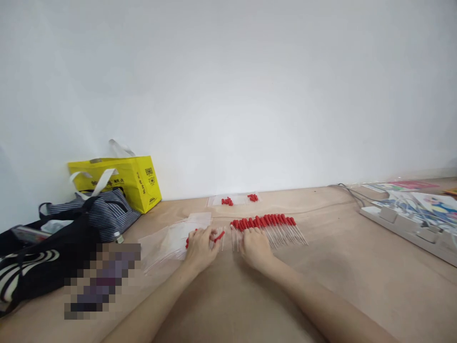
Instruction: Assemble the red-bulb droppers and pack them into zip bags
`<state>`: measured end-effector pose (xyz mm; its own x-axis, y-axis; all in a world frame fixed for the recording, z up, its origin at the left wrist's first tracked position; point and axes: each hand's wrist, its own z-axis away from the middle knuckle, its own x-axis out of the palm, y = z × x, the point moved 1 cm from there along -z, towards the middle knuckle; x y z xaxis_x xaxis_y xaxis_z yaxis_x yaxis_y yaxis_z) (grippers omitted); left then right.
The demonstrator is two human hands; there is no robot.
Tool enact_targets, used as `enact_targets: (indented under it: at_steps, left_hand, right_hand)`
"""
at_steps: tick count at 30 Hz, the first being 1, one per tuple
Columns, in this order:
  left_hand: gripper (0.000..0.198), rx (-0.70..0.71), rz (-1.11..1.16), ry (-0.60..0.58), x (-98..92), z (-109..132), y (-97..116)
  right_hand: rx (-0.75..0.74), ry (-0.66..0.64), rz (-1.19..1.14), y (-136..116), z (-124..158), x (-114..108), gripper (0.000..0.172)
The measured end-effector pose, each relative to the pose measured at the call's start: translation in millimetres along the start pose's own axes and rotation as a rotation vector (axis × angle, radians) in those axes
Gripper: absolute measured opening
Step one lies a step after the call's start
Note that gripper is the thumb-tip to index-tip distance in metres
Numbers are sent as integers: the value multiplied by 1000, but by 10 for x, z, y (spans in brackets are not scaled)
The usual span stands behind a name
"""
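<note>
My left hand point(203, 247) has its fingers closed around a small red piece point(219, 236), beside a few thin white sticks point(223, 242). More red shows at that hand's left edge, partly hidden. Just to the right, my right hand point(257, 245) is curled down over the near end of a row of red-tipped white sticks point(282, 220). Its fingertips are closed near the stick shafts, and what they hold is hidden. The sticks lie side by side, red ends away from me, fanning out to the right.
Clear plastic bags point(166, 243) lie left of my hands. Behind, another clear bag point(238, 200) carries two clusters of red pieces. A yellow bag point(146, 183), a striped pouch point(112, 212) and a black bag point(50, 262) stand left. A white power strip point(407, 228) and printed sheets point(435, 205) lie right.
</note>
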<state>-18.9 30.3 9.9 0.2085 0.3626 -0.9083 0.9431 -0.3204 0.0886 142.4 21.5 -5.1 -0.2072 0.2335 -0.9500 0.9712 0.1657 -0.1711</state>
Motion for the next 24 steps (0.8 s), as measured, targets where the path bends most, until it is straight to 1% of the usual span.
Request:
enact_targets:
  at_steps: [2, 3, 4, 6, 8, 10, 14, 17, 19, 21, 24]
  left_hand:
    - [12, 113, 68, -44, -22, 200, 24]
    - [12, 206, 149, -70, -25, 289, 42]
    - [13, 252, 213, -95, -23, 362, 58]
    - [13, 294, 298, -133, -14, 457, 88]
    - [13, 273, 340, -144, -4, 492, 112]
    - [13, 236, 374, -148, -1, 493, 133]
    - [10, 192, 445, -187, 4, 465, 172]
    - [7, 152, 464, -225, 25, 439, 198]
    - [6, 118, 468, -240, 48, 430, 208]
    - [7, 82, 467, -226, 70, 435, 210]
    - [9, 40, 486, -189, 102, 468, 204]
  right_hand:
    - [-138, -10, 1, 278, 143, -42, 24]
    - [-219, -31, -8, 404, 208, -61, 22]
    - [-280, -57, -19, 515, 266, -78, 20]
    - [-314, -97, -45, 681, 351, -111, 17]
    - [-311, -132, -84, 763, 400, -140, 15]
    - [-310, -152, -130, 782, 419, -164, 11]
    - [-304, -159, -238, 737, 391, -180, 7]
    - [-286, -184, -334, 700, 348, -134, 11]
    - [-273, -192, -356, 683, 337, -78, 8]
    - [-263, -162, -325, 668, 352, -14, 6]
    - [-246, -69, -276, 626, 415, 69, 8]
